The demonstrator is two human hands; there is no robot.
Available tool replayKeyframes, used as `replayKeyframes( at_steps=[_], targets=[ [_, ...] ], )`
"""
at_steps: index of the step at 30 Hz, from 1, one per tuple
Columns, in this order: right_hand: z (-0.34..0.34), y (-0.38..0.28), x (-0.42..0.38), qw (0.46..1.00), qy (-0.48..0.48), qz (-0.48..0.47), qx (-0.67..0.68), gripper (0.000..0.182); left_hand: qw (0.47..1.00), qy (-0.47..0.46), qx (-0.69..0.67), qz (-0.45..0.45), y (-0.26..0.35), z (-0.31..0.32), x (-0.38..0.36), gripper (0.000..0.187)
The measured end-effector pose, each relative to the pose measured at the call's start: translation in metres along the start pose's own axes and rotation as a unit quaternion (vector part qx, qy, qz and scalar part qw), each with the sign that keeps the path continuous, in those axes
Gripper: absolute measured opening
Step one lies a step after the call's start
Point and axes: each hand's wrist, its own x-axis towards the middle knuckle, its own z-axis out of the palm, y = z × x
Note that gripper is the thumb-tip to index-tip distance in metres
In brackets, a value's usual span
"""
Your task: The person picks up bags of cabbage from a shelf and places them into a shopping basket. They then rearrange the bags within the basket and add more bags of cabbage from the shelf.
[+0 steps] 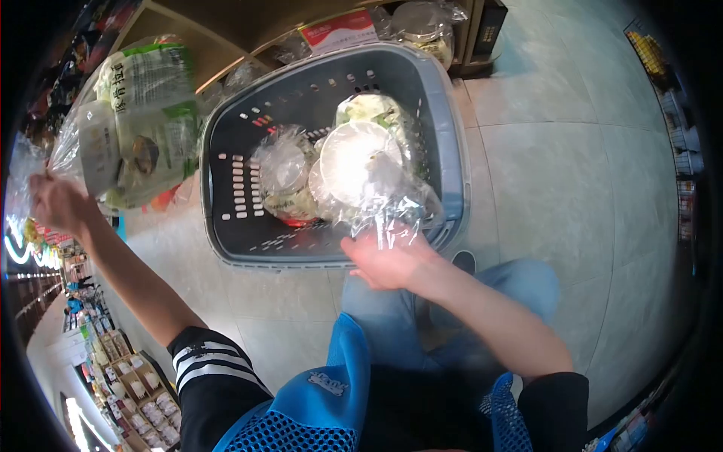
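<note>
At the left, my left hand (64,203) is closed around the gathered clear plastic of a bag. That plastic bag with a green and white printed food package (143,120) hangs beside the basket, to its left. My right hand (392,256) is over the near rim of the grey plastic basket (440,113), with its fingers closed on the clear film of another bag. Inside this plastic bag with white round-lidded tubs (361,162), glare washes out the lid. Next to it in the basket lies a smaller wrapped round tub (286,169). My right fingertips are partly hidden by the film.
Behind the basket stands a wooden shelf (218,34) with a red and white package (339,32) and wrapped tubs (422,26). Tiled floor (557,173) extends to the right, towards another display rack (681,151). Stocked shelves (135,384) are at lower left.
</note>
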Motion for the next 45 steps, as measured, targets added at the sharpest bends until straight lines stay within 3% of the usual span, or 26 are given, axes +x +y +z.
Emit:
replayKeyframes(
  at_steps=[1, 2, 3, 4, 5, 7, 12, 15, 18, 27, 28, 31, 33, 37, 40, 43, 45],
  targets=[
    [-0.001, -0.002, -0.001, 1.000, -0.006, 0.000, -0.004, 0.036, 0.996, 0.029, -0.086, 0.011, 0.039, -0.001, -0.019, 0.021],
    [-0.004, -0.004, -0.002, 1.000, -0.013, 0.007, -0.001, 0.035, 0.980, -0.023, 0.108, 0.168, 0.057, -0.010, -0.030, 0.021],
    [-0.006, -0.006, -0.002, 1.000, -0.021, 0.014, 0.002, 0.035, 0.899, -0.076, 0.298, 0.312, 0.071, -0.026, -0.037, 0.021],
    [-0.008, -0.007, -0.002, 0.999, -0.028, 0.021, 0.005, 0.035, 0.977, -0.112, 0.123, 0.134, 0.065, -0.023, -0.048, 0.024],
    [-0.009, -0.007, -0.002, 0.999, -0.029, 0.020, 0.004, 0.035, 0.994, -0.075, -0.073, -0.042, 0.060, -0.019, -0.058, 0.027],
    [-0.009, -0.008, -0.003, 0.999, -0.028, 0.021, 0.003, 0.035, 0.984, -0.075, -0.084, -0.135, 0.076, -0.007, -0.100, 0.032],
    [-0.005, -0.006, 0.000, 0.999, -0.025, 0.031, 0.001, 0.034, 0.956, -0.116, -0.146, -0.224, 0.072, -0.004, -0.176, 0.028],
    [-0.006, -0.004, -0.003, 0.999, -0.017, 0.032, 0.005, 0.034, 0.957, -0.099, -0.165, -0.218, 0.080, -0.002, -0.197, 0.025],
    [0.001, 0.001, -0.005, 1.000, 0.017, 0.017, 0.000, 0.035, 0.978, -0.082, -0.136, -0.139, 0.091, -0.003, -0.207, 0.023],
    [0.000, -0.001, 0.000, 1.000, 0.024, -0.002, -0.015, 0.033, 0.981, -0.117, -0.086, -0.125, 0.081, 0.008, -0.215, 0.020],
    [0.001, 0.000, 0.001, 1.000, 0.019, 0.000, -0.014, 0.032, 0.985, -0.148, -0.043, -0.076, 0.071, 0.014, -0.219, 0.018],
    [0.004, 0.002, 0.001, 0.999, 0.031, -0.010, -0.021, 0.033, 0.969, -0.167, -0.133, -0.129, 0.079, 0.035, -0.252, 0.016],
    [-0.001, 0.000, -0.001, 1.000, 0.006, 0.003, -0.016, 0.031, 0.956, -0.171, -0.154, -0.183, 0.085, 0.046, -0.268, 0.015],
    [-0.006, -0.006, 0.007, 0.995, -0.086, 0.022, -0.050, 0.026, 0.926, -0.257, -0.192, -0.199, 0.082, 0.066, -0.292, 0.021],
    [-0.006, -0.007, 0.000, 0.999, 0.024, -0.010, 0.020, 0.029, 0.907, -0.322, -0.141, -0.231, 0.071, 0.071, -0.308, 0.022],
    [0.016, 0.001, 0.005, 0.992, 0.122, -0.041, -0.006, 0.029, 0.892, -0.372, -0.122, -0.224, 0.069, 0.072, -0.310, 0.019],
    [0.046, 0.015, 0.013, 0.990, 0.109, -0.060, -0.060, 0.028, 0.856, -0.426, -0.140, -0.257, 0.057, 0.076, -0.317, 0.020]
  ],
)
